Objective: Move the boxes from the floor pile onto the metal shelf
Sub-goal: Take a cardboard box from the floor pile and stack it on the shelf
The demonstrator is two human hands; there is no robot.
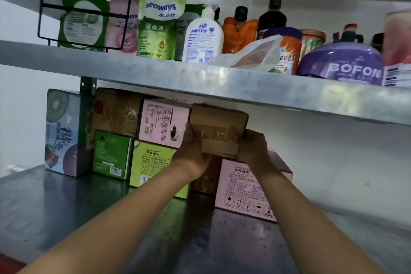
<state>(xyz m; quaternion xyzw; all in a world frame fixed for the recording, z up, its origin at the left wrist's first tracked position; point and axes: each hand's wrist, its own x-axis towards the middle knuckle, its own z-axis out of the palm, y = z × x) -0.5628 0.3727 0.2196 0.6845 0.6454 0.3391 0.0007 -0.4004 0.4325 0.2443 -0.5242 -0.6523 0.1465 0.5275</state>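
while both hands are up at the back row, i read this as the placing step: a brown taped box [219, 128] is being set into the top tier of the stack on the metal shelf [66, 202]. my left hand [191, 151] curls round its near left corner, fingers wrapped under and up the side; my right hand [255, 149] clamps its right end, thumb side on the taped face. the box sits high, just beside the upper pink box [164, 121] on its left, above a lower pink box [244, 187] and a dark brown box [205, 176]; whether it bears on them yet i cannot tell.

next move, as i judge it, is to push it back flush and level, then loosen both grips without dragging it forward.

room is tight overhead: the edge of the upper shelf [222, 78] runs just above the box top, so lifting is not an option, only sliding. to the right, the bay looks open along the white wall, and the near part of the shelf deck is bare, so my arms can back straight out. the floor pile is not in view.
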